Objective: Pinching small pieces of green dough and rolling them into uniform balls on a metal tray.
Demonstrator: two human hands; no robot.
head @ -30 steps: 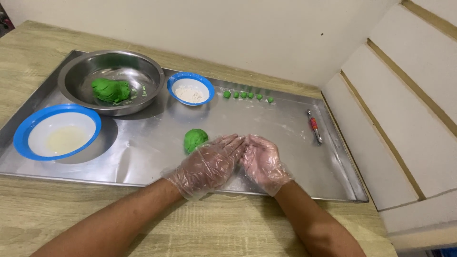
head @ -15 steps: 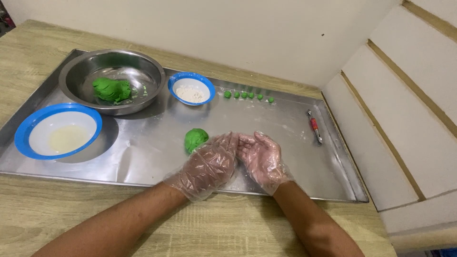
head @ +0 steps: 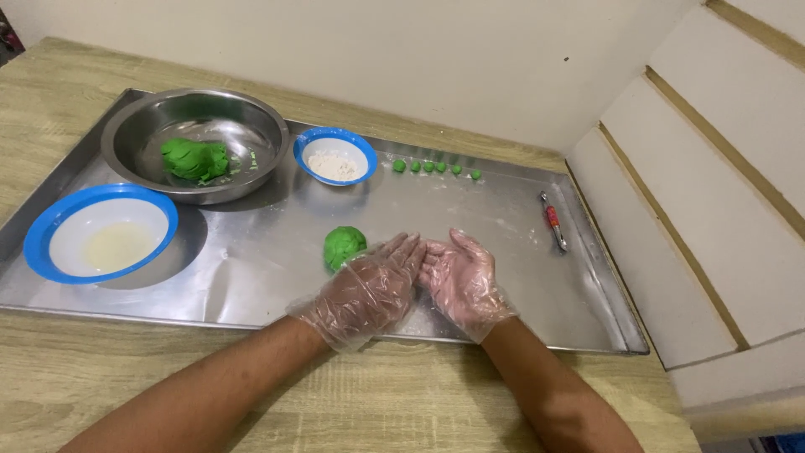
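While both gloved hands lie flat with fingers released on the steel tray [head: 251, 277], gripping nothing, the green dough ball [head: 344, 246] sits just beside the left hand [head: 369, 289], at ten o'clock from its fingertips; the right hand [head: 461, 281] is farther. The ball is round, with no long axis. Counted: one dough ball, one dough lump in the metal bowl [head: 134, 138], six small green balls [head: 436, 168], two blue bowls [head: 50, 226], one red-handled tool [head: 553, 222]

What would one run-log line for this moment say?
left hand: gloved, flat | right hand: gloved, flat | green dough ball: beside left | tray
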